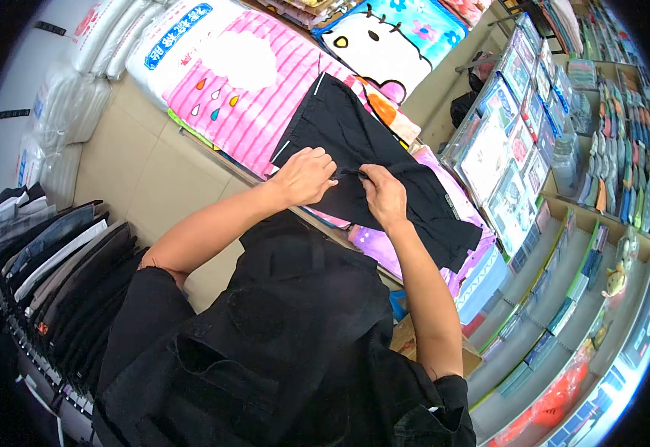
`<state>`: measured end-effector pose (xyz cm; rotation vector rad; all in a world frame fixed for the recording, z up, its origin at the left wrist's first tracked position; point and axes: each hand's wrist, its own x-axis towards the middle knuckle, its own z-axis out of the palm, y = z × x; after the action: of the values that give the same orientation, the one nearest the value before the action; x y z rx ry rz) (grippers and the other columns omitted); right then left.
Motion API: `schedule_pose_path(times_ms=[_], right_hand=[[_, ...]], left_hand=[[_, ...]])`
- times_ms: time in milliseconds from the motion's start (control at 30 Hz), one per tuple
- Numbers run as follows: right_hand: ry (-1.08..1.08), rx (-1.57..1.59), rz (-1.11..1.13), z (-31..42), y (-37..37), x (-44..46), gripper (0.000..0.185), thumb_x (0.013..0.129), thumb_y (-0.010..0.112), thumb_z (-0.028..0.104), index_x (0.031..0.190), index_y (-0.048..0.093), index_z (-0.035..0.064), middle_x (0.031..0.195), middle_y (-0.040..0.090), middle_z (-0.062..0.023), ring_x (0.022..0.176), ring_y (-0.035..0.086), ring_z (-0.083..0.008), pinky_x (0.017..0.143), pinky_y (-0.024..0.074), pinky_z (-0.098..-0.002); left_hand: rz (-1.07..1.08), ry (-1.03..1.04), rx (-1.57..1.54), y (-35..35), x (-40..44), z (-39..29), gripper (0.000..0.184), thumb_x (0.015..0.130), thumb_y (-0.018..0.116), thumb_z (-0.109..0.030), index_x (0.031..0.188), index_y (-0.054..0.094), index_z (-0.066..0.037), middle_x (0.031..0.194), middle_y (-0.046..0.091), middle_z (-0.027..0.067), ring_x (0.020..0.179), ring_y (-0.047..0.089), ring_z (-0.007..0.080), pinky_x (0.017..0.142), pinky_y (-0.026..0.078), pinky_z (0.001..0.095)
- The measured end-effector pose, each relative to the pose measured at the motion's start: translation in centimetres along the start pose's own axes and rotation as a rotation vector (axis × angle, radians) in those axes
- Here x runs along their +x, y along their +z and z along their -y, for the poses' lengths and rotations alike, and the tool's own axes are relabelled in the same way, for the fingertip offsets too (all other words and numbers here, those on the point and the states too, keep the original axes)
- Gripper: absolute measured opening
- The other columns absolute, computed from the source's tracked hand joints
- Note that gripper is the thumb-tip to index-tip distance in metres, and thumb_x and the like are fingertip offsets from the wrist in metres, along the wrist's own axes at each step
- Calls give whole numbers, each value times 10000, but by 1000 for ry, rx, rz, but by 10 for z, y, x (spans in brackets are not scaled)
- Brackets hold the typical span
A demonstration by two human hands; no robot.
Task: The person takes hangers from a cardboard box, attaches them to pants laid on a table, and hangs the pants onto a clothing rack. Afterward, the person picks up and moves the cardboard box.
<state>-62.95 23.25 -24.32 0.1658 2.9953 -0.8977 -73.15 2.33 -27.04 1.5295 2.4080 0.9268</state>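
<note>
Black trousers or shorts (340,123) lie spread across a pink striped blanket (254,112) and other printed cloths. My left hand (304,177) is closed on the near edge of the black garment, fingers curled, the thumb pointing right. Just to its right, my right hand (385,192) pinches the same garment, its fingertips at a fold. A short gap separates the two hands. White strips show along the garment's left side, and a small label (450,203) is near its right end.
Folded garments hang on a rack (64,276) at the left. Plastic-wrapped packs (68,108) are stacked at the upper left. Packaged goods (504,141) stand on the right, beside a shelf (556,298) with dividers. A cardboard box (405,339) sits by my right forearm.
</note>
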Motion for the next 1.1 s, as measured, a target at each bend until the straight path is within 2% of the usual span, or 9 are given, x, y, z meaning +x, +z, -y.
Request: schedule_pose_path(times_ms=[267,467,567,700,733,933,1033,1100], right_hand=[[-21,69,11,12,0,-6,233,851,663,46,1082,694,53,1130,703,-114,1027,683,-307,895,547,-367],[123,150,-38,11,-3,-8,219,867,662,61,1081,704,38,1101,711,-144,1033,684,-322,902,532,-366],[205,168,-68,2,-6,-8,211,876,667,75,1077,709,30,1088,714,-154,1038,687,-326,901,527,-363],[310,249,-87,-2,-17,-15,206,882,679,72,1080,709,25,1010,717,-133,865,702,-235,797,531,-309],[268,250,-116,-6,-17,-18,208,881,686,68,1083,712,28,976,713,-109,780,670,-179,741,519,-285],[280,245,-111,-3,-26,-28,206,874,711,82,1073,717,32,959,712,-84,733,624,-145,701,494,-267],[277,305,-107,0,-37,-31,203,873,717,75,1070,715,26,940,701,-72,740,613,-130,697,483,-257],[279,340,-100,1,-46,-33,196,874,719,66,1065,714,19,927,688,-60,747,599,-115,693,473,-247]], left_hand=[[-20,-1,11,9,-5,-1,251,833,722,-265,875,615,-42,875,579,105,882,562,283,780,449,409],[-87,-47,-44,5,-15,-1,468,821,752,-433,1035,626,-36,913,583,105,922,577,297,804,464,420],[-164,-139,-67,-12,-42,6,576,792,767,-486,1119,604,-40,923,584,111,923,585,316,804,471,437],[-152,-315,-80,1,-108,43,648,762,811,-436,1221,558,-55,1069,593,142,1001,590,353,853,478,448],[-104,-356,-69,5,-115,44,674,755,819,-425,1247,546,-53,1117,584,150,1045,580,356,884,473,451],[58,-563,-44,58,-119,58,879,719,849,-374,1425,442,-42,1344,525,199,1293,477,370,1082,383,480],[118,-589,-6,81,-107,65,903,725,839,-398,1444,426,-40,1348,528,191,1295,478,370,1082,382,469],[159,-583,-18,88,-102,67,830,759,807,-410,1430,461,-65,1330,542,176,1276,489,369,1059,394,472]])
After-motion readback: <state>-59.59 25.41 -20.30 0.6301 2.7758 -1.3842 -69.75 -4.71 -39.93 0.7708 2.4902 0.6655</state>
